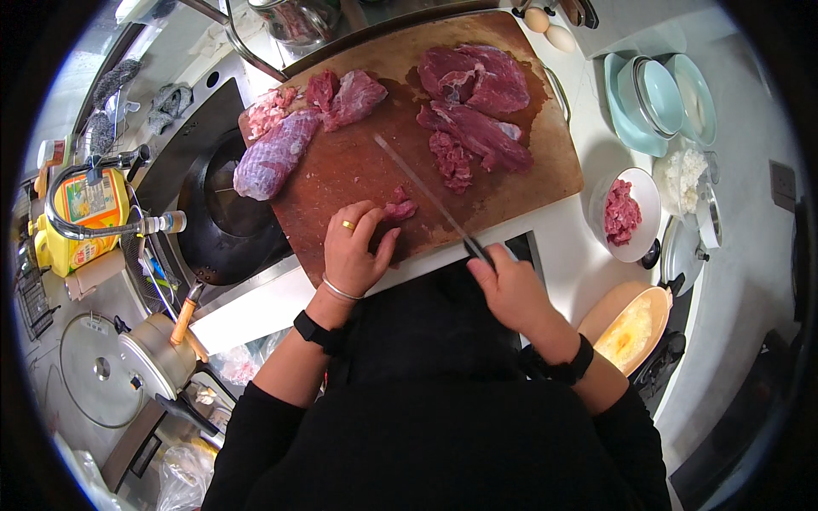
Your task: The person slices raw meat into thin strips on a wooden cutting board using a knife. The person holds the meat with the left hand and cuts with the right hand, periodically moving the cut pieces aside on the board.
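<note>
My right hand (514,287) grips the black handle of a kitchen knife (425,188), its blade angled up and left over the wooden cutting board (358,156). At the board's near edge, my left hand (356,246) rests with its fingers beside a small piece of red meat (401,207); whether they pinch it, I cannot tell. Large cuts of red meat (476,76) and a pile of sliced meat (451,163) lie on the right half. On the left half are a membrane-covered piece of meat (278,153), pale trimmings (271,112) and smaller red chunks (354,99).
A wok (233,255) sits in the sink at left, near a faucet (102,230). On the right counter stand a white bowl of cut meat (597,214), stacked pale-blue dishes (661,96), a bowl of rice (684,179) and an oval dish (594,316). Two eggs (560,39) lie behind.
</note>
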Demonstrator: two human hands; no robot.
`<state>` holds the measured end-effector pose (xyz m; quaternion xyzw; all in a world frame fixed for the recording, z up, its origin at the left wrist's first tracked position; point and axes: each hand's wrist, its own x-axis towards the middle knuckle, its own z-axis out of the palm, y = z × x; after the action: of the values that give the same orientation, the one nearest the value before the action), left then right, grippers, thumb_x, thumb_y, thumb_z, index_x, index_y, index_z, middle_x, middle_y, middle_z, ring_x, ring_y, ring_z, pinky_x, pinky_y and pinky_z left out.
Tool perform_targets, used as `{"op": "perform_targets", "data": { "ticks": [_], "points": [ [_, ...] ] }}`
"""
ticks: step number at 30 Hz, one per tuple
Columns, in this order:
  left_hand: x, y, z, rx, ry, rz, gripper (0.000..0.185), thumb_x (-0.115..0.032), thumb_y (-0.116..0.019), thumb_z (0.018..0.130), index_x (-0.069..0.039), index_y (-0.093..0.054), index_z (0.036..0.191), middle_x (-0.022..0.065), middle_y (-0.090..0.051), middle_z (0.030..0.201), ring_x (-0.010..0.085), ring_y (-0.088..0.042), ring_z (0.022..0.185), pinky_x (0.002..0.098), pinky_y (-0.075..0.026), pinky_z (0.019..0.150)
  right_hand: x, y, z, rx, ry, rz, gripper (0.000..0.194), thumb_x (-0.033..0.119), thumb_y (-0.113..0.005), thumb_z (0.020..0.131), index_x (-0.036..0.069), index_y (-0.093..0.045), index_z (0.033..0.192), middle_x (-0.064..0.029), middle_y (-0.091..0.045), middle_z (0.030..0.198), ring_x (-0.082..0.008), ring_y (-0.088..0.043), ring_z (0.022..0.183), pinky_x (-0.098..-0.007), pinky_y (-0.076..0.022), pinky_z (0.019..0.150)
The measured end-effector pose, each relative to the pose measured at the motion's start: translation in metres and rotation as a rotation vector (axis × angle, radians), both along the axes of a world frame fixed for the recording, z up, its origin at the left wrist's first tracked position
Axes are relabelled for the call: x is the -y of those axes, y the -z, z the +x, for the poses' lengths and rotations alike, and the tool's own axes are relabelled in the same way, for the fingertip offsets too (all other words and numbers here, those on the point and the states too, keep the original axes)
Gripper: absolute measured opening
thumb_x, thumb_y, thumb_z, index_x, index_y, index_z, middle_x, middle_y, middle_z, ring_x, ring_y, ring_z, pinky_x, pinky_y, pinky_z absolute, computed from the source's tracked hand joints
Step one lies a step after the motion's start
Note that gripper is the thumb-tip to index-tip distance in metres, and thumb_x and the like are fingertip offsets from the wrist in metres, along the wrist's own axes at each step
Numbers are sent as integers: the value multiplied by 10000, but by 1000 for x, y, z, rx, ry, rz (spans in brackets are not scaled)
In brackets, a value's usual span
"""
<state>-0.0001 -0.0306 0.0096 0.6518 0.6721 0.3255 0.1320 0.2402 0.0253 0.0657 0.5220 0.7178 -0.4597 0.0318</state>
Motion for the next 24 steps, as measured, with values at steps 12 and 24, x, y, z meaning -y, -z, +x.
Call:
{"op": "perform_targets", "data": {
  "ticks": [12, 24],
  "points": [
    [-10, 6, 10, -19, -14, -23, 253, -39, -683, 708, -45, -578, 938, 117, -600, 983, 322, -548, 948, 402, -423, 825, -2, -8, -2, 98, 33, 14, 351, 365, -514, 967, 14, -515, 955, -260, -617, 683, -475, -599, 663, -525, -473, 574],
    [-10, 3, 7, 42, -125, -80, 240, -49, -682, 712, -34, -574, 926, 133, -580, 904, 336, -554, 853, 411, -440, 770, -7, 1, 4, 51, 71, -11, 359, 388, -513, 964, 29, -534, 960, -254, -626, 707, -469, -601, 688, -531, -465, 599]
  ]
}}
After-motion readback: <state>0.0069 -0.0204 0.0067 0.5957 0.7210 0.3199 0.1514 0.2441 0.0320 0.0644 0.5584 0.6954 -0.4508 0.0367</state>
